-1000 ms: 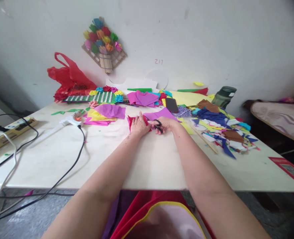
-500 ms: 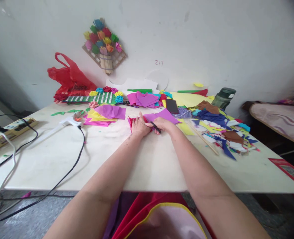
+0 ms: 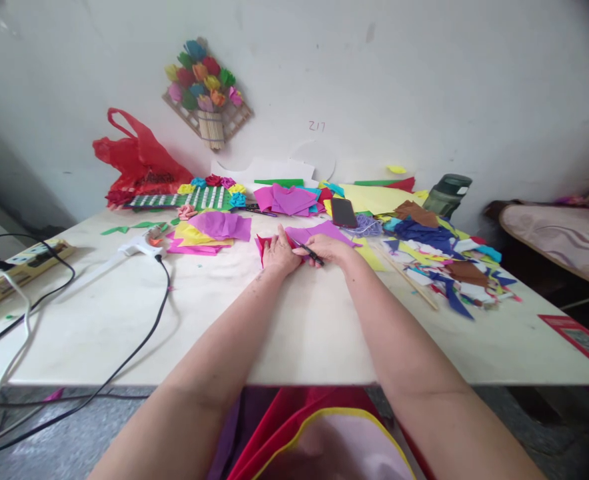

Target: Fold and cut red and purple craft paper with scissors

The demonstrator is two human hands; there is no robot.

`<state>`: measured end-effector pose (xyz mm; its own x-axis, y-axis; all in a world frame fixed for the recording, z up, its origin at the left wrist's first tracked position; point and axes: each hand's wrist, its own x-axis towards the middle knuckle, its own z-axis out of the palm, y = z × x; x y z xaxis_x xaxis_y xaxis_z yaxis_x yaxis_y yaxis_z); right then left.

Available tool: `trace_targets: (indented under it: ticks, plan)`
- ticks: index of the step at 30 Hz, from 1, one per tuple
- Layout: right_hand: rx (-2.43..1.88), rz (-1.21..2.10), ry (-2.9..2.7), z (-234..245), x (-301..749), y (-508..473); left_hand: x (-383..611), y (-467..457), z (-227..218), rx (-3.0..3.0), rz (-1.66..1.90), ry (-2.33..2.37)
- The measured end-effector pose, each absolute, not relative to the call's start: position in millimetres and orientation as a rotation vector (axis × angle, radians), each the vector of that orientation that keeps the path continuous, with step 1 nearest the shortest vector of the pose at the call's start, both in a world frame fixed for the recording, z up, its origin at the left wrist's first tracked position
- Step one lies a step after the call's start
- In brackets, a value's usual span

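Observation:
My left hand [image 3: 279, 255] lies flat with its fingers spread, pressing on a red sheet of craft paper [image 3: 259, 245] that is mostly covered. Close beside it, my right hand [image 3: 327, 250] is closed around a slim black pen [image 3: 315, 257] slanting toward the red paper. The pen's tip is too small to make out. Just behind my right hand lies a purple sheet [image 3: 319, 231], and a yellow sheet [image 3: 374, 259] shows to its right.
A pile of paper scraps [image 3: 454, 260] and a wooden stick [image 3: 409, 280] lie to the right. Farther back are a phone [image 3: 343, 213] and a green bottle [image 3: 449, 197]. Stacked coloured sheets [image 3: 209, 230], a white glue gun [image 3: 142, 247] and a power strip [image 3: 19, 273] are on the left.
The pen in my right hand has tilted slightly, and more of its length shows. My left hand stays pressed on the red paper.

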<state>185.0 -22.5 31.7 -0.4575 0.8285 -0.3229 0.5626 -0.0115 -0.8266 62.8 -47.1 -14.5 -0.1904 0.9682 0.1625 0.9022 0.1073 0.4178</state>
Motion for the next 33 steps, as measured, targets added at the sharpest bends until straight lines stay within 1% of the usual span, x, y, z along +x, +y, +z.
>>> trace_targets:
  ticks: [11,21,25,30,33]
  plan:
    - [-1.499,1.221,-2.277,31.8,188.3,-17.2,59.5,-45.7,-9.9,1.947,0.6,2.264]
    - [-1.526,1.178,-2.313,30.2,188.9,-16.7,60.0,-48.5,-11.7,1.887,0.608,2.257]
    - [-1.57,1.127,-2.361,28.4,183.9,-17.0,60.1,-47.4,-13.6,1.912,0.515,2.244]
    - [-1.659,0.985,-2.374,27.6,178.9,-18.0,61.1,-47.9,-12.9,1.953,0.38,2.265]
    - [-1.643,0.933,-2.384,24.8,177.4,-15.8,60.9,-47.9,-12.7,1.967,0.346,2.264]
